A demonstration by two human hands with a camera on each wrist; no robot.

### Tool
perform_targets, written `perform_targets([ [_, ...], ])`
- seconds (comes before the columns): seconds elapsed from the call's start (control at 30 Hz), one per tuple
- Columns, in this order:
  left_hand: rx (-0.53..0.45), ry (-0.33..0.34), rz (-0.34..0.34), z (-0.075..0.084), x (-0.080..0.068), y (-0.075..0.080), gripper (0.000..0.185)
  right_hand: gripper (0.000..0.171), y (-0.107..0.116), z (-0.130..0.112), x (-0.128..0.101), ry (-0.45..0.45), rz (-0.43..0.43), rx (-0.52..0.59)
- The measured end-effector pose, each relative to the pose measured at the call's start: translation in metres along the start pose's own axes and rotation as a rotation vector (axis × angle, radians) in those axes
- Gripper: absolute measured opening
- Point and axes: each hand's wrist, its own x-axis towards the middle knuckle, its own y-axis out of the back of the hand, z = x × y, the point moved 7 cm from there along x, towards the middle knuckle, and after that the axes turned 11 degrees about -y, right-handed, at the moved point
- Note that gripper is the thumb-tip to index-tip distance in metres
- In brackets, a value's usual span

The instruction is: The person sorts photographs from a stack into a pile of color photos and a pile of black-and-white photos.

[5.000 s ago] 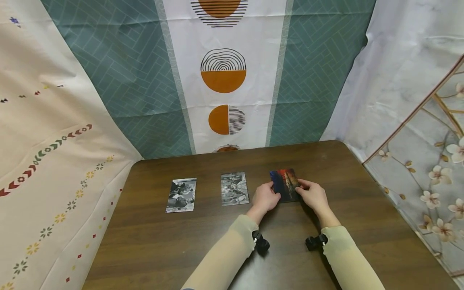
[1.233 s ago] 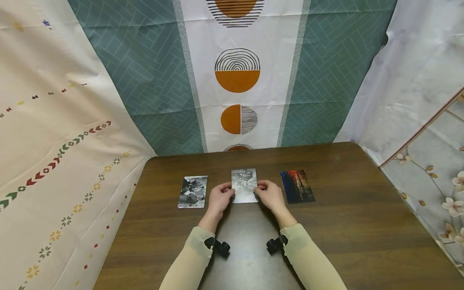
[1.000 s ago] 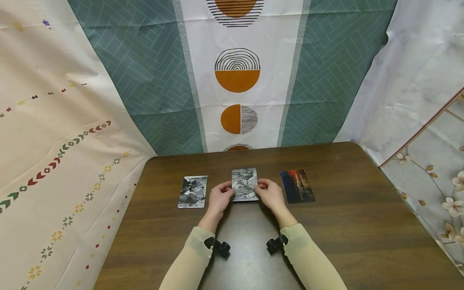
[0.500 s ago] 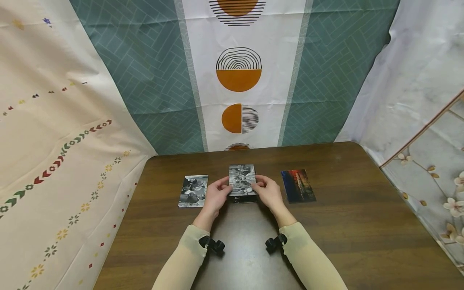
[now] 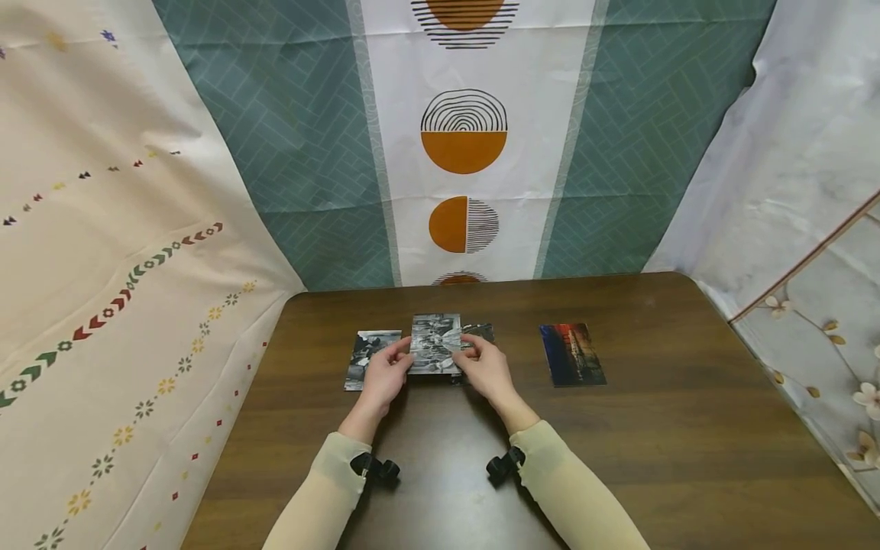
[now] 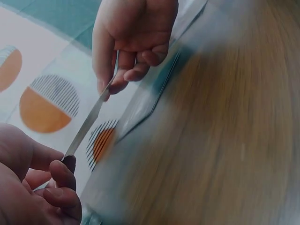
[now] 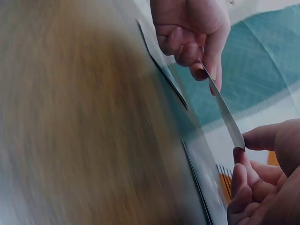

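Both hands hold one black-and-white photo (image 5: 435,344) by its side edges, lifted a little off the dark wooden table (image 5: 619,443). My left hand (image 5: 393,365) pinches its left edge and my right hand (image 5: 477,359) pinches its right edge. In the left wrist view the held photo (image 6: 91,117) shows edge-on between the left hand (image 6: 42,187) and the right hand (image 6: 133,51). The right wrist view shows the same photo (image 7: 225,112) as a thin strip. Another black-and-white photo (image 5: 367,355) lies flat just left of my left hand. A further photo's corner (image 5: 481,331) shows behind my right hand.
A colour photo (image 5: 572,354) lies flat to the right, apart from the hands. Patterned cloth sheets (image 5: 461,153) hang behind and on both sides of the table. The table's near half (image 5: 440,496) holds only my forearms.
The hands have lifted the middle photo off the table and carried it left, toward the leftmost photo. A photo beneath it stays on the table. Five seconds ago they were at the colour photo.
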Motion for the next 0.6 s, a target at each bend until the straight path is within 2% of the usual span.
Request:
perform_targets([
  [0.2, -0.012, 0.008, 0.023, -0.009, -0.005, 0.034, 0.040, 0.052, -0.033, -0.012, -0.003, 0.033, -0.061, -0.003],
  [0.43, 0.090, 0.000, 0.033, -0.019, -0.010, 0.070, 0.037, 0.055, -0.066, -0.026, -0.007, 0.048, -0.104, 0.006],
  [0.6, 0.148, 0.018, 0.037, -0.025, -0.015, 0.092, 0.037, 0.054, -0.087, -0.034, -0.008, 0.059, -0.110, -0.019],
])
